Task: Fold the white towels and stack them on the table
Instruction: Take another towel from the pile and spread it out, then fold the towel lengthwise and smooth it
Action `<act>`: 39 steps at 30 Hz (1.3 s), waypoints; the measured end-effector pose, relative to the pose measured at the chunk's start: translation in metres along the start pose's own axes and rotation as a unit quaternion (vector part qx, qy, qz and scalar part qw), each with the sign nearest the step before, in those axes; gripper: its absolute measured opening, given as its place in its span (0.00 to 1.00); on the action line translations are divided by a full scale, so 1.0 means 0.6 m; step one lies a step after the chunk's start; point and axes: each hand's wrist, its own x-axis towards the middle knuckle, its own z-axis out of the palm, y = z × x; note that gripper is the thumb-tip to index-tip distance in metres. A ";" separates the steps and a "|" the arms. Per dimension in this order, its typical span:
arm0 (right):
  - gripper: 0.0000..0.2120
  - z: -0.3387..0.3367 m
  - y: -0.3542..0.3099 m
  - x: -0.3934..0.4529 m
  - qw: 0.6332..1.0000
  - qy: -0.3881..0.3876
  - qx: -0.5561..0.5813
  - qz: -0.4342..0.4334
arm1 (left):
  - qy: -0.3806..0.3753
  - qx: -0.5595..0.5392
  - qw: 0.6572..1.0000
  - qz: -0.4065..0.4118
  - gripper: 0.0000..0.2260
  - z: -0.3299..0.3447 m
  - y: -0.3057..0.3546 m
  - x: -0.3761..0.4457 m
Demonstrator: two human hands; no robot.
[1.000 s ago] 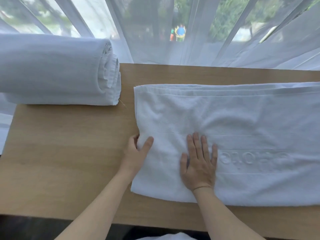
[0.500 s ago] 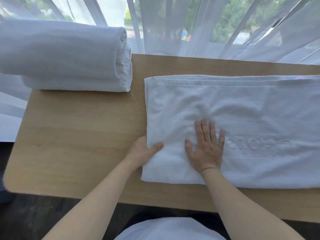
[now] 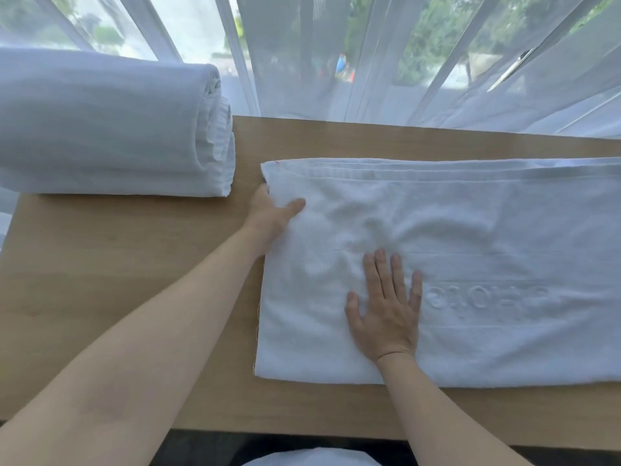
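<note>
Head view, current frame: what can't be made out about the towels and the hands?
- Flat towel: its right end is cut off by the frame edge.
- Left hand: the fingers lie under the towel's left edge, only the thumb shows on top, so the grip is unclear.
- Towel stack: its left end is cut off; the number of towels is unclear.
- Raised lettering: too faint to read.
- Right hand: lies flat, fully visible.

White towel (image 3: 470, 237) with embossed lettering on a light wood-grain table (image 3: 117, 280).
</note>
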 end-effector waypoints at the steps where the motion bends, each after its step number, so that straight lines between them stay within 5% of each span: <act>1: 0.34 0.000 0.000 0.001 1.000 0.004 0.002 0.002 | 0.015 0.036 0.999 0.029 0.13 0.001 0.005 0.015; 7: 0.32 0.002 0.002 0.002 1.000 0.020 0.014 -0.009 | 0.147 0.109 0.982 0.053 0.07 0.001 -0.035 0.034; 17: 0.33 -0.004 0.002 0.001 1.000 -0.004 0.004 -0.007 | 0.175 0.061 0.981 0.060 0.16 -0.004 -0.030 0.040; 20: 0.33 -0.005 0.000 0.001 1.000 -0.016 0.007 -0.006 | 0.125 0.060 0.990 0.004 0.23 -0.018 -0.047 -0.030; 24: 0.33 -0.006 0.000 0.000 0.999 -0.034 0.004 0.001 | 0.053 0.115 0.990 -0.057 0.18 -0.009 -0.130 -0.164; 30: 0.35 -0.011 -0.003 0.001 0.997 -0.075 -0.008 0.005 | 0.107 0.199 0.973 -0.049 0.12 0.003 -0.170 -0.225; 39: 0.33 -0.034 0.005 -0.004 0.990 -0.119 0.060 -0.051 | 0.169 0.274 0.947 0.008 0.22 -0.020 -0.190 -0.199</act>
